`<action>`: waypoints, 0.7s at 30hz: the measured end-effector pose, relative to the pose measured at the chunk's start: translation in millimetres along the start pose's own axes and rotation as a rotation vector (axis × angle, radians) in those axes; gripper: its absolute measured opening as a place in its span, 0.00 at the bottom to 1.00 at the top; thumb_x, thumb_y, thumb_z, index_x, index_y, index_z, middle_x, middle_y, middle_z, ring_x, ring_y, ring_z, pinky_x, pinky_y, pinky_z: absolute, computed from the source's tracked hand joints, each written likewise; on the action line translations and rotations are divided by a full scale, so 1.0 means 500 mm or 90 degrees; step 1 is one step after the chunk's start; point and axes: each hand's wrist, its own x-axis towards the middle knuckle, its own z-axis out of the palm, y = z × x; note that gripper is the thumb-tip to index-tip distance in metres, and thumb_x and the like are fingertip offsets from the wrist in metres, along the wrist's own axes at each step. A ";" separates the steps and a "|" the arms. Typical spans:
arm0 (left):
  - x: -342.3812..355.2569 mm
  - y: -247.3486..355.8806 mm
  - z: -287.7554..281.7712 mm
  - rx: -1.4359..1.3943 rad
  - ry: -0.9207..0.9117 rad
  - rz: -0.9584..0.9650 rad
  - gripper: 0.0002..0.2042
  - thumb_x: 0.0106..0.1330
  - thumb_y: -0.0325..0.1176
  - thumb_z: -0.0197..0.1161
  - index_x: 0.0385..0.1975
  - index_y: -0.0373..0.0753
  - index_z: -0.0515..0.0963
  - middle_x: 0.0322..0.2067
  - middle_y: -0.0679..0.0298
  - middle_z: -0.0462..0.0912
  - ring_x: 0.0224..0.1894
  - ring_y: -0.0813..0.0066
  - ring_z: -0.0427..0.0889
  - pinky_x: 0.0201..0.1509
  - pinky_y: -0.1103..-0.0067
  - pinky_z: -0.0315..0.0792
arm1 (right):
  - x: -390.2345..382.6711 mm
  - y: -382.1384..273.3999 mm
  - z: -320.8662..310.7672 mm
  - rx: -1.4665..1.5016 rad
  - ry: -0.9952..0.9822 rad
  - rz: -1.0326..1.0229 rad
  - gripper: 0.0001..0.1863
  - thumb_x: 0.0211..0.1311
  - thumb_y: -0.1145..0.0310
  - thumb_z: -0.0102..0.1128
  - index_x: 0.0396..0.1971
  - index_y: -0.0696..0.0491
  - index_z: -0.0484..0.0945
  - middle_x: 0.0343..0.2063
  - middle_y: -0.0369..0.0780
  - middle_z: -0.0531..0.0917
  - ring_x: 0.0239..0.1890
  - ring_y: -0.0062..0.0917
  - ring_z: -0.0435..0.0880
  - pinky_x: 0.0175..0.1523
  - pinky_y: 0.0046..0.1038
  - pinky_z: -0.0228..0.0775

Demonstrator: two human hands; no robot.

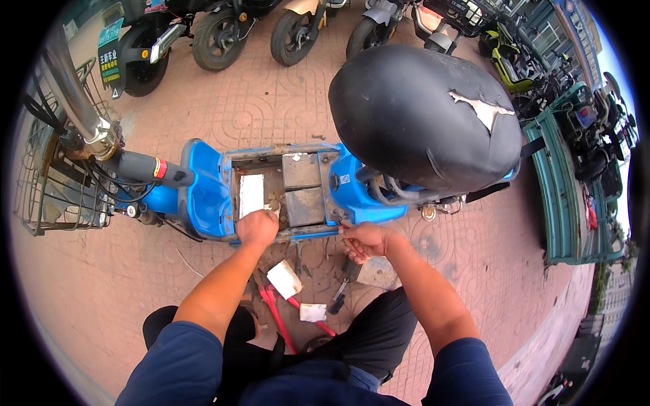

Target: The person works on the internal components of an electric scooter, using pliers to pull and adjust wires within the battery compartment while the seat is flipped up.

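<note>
A blue electric scooter (208,193) stands crosswise in front of me with its floor compartment uncovered. Two dark batteries (303,207) sit in the right part of that compartment, and a white foam block (252,194) lies at its left. My left hand (256,228) is closed at the compartment's near edge, just below the foam; whatever is in its fingers is hidden. Beside the near right corner, my right hand (367,241) grips a slim tool with a red handle (351,238). The tool's tip reaches the frame edge, and its exact kind cannot be made out.
A torn black seat (420,115) rises at the right. Between my legs lie red-handled cutters (276,314), white foam pieces (284,279), a black-handled tool (336,303) and a greyish block (377,272). A wire basket (51,196), parked scooters (292,37) and a green cart (565,196) surround the spot.
</note>
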 end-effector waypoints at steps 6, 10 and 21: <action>0.001 -0.010 -0.001 -0.009 0.020 0.002 0.22 0.72 0.46 0.52 0.30 0.39 0.90 0.33 0.46 0.89 0.37 0.44 0.89 0.46 0.55 0.82 | -0.025 -0.038 0.018 -0.252 0.099 0.015 0.21 0.81 0.58 0.50 0.55 0.63 0.73 0.55 0.59 0.83 0.56 0.53 0.86 0.60 0.55 0.83; 0.001 -0.012 0.000 -0.008 0.013 0.006 0.22 0.72 0.46 0.51 0.30 0.39 0.90 0.33 0.46 0.89 0.37 0.44 0.89 0.46 0.55 0.82 | 0.038 0.058 0.114 0.115 0.084 -0.129 0.21 0.83 0.58 0.47 0.58 0.63 0.70 0.53 0.58 0.84 0.54 0.52 0.87 0.58 0.52 0.84; 0.002 -0.009 -0.001 0.020 0.004 -0.002 0.22 0.72 0.47 0.51 0.32 0.41 0.91 0.34 0.49 0.90 0.39 0.47 0.90 0.46 0.57 0.83 | 0.156 0.056 0.288 0.488 0.228 -0.304 0.15 0.82 0.57 0.50 0.49 0.56 0.73 0.39 0.44 0.82 0.34 0.34 0.85 0.42 0.44 0.84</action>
